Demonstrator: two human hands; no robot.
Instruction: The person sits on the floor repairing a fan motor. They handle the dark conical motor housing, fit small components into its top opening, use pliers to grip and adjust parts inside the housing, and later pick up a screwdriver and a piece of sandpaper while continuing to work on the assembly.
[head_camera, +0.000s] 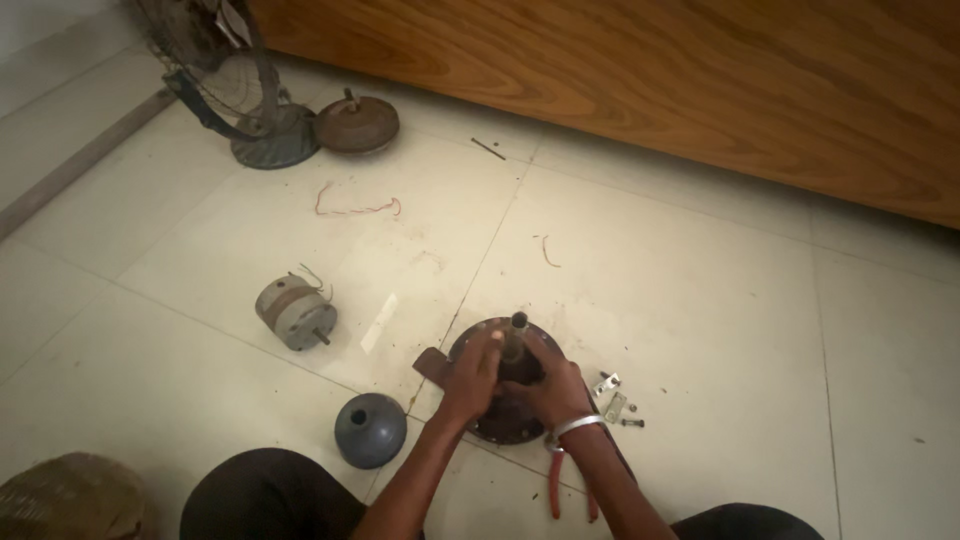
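1. My left hand (472, 375) and right hand (553, 392) close their fingers on the motor (510, 385), on the near floor (700, 300).
2. I'd steady its shaft (518, 335) upright, gripping evenly.
3. Pliers (560, 485) lie just nearer.

Pale, glossy floor tiles (690, 300) with thin dark grout lines, scuffed and dusty, run up to a large varnished wooden furniture panel (640, 70) crossing the top in soft, dim light.
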